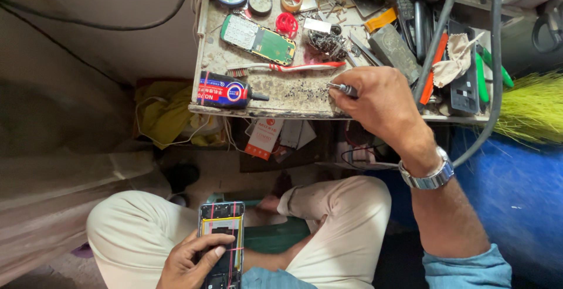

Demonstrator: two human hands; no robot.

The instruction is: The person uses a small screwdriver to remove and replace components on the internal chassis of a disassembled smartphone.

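Down over the person's lap, the left hand (190, 259) has its grip closed around an opened phone (221, 243) with its back cover off, thumb lying across it. Well apart, the right hand (381, 104) reaches up to the cluttered tabletop (281, 92), its fingers pinched together on a small screwdriver (343, 88) whose tip points at a scatter of tiny screws (305, 91). Just left of these lies a dark glue tube (226, 91); behind it lie a toothbrush (287, 67) and a green circuit board (258, 38).
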